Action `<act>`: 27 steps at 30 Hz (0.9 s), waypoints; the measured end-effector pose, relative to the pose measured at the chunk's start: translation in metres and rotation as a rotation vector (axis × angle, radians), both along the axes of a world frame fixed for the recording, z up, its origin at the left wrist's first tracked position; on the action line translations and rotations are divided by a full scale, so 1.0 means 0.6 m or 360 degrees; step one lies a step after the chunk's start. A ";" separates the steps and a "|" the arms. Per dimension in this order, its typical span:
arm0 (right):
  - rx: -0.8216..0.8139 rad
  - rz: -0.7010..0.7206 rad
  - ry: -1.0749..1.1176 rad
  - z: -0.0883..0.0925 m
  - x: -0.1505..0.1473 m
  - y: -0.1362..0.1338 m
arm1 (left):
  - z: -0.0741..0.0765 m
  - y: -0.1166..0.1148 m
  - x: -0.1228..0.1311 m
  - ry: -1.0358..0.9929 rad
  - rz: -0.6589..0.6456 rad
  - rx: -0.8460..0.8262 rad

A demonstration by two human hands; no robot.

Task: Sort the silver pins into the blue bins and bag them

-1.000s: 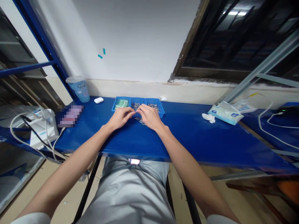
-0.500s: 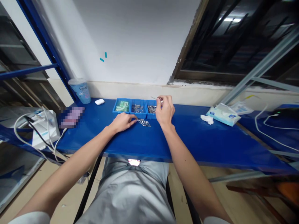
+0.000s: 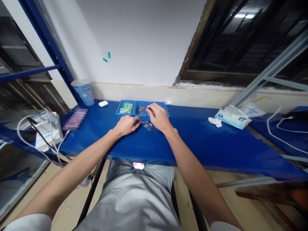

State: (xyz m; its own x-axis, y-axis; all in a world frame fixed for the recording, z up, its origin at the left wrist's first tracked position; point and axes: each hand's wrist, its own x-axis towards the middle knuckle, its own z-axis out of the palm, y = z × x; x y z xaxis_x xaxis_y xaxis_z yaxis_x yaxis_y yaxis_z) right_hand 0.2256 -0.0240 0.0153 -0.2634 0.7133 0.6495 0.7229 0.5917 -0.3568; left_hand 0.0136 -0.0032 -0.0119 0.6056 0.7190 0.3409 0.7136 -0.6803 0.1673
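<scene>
Three small blue bins stand in a row at the back of the blue table [image 3: 192, 141]. The left bin [image 3: 125, 108] holds green parts and the middle bin [image 3: 140, 110] holds metal pins. My right hand [image 3: 159, 117] covers most of the right bin; its fingers are loosely spread and point left, to the middle bin's front edge. A loose pile of metal pins [image 3: 148, 125] lies on the table just in front of the bins, between my hands. My left hand [image 3: 127, 124] rests on the table with its fingers curled and its tips pinched at the pile's left end. What they pinch is hidden.
A lidded plastic cup [image 3: 83, 92] and a white earbud case [image 3: 103, 103] sit at the back left. A blurred pink thing [image 3: 75, 119], a white box [image 3: 49, 131] and cables lie at the left edge. A tissue pack [image 3: 232, 116], a crumpled tissue [image 3: 214, 121] and a white cable [image 3: 279, 128] are on the right.
My right hand, raised over the right bin with a pin half a second ago, has come back down to the pile in front of the bins. My left hand has stayed put.
</scene>
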 end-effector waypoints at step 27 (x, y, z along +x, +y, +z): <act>-0.0106 0.0211 -0.0133 -0.016 -0.025 -0.006 | 0.019 0.000 -0.018 -0.0618 -0.0180 0.0022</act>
